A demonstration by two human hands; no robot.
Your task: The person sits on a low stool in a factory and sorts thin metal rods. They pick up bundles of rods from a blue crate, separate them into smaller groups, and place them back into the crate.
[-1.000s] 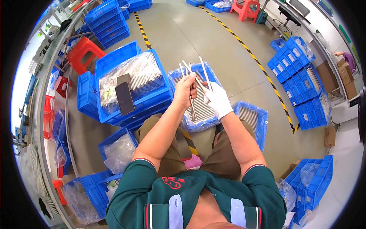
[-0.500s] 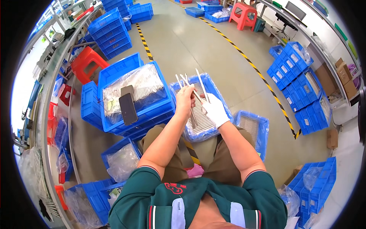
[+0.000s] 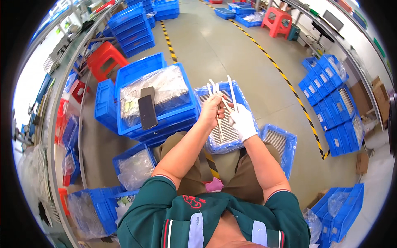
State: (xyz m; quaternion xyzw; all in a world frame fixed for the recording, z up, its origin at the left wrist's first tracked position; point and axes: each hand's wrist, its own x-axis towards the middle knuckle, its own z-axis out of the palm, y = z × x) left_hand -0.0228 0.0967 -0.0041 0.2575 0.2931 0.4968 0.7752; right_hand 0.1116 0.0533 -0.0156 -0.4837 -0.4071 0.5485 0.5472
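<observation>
My bare left hand is closed around several thin, pale metal strips whose ends stick out above and below the fist. In a white glove, my right hand pinches one long, slim strip that points up and away. The two hands are side by side over a blue bin lined with clear plastic. Closely ranked rows of similar strips lie inside it. Whether the crossing strip between my hands is gripped by both, I cannot tell.
Left of the bin, a phone lies on plastic-covered strips in a stacked blue crate. Another lined bin stands by my right knee. Red stools, crate stacks and benches flank the floor.
The whole view has shifted slightly, so the bins appear farther right. Both hands still hold strips above the bin, and the strips in my left hand have turned a little.
</observation>
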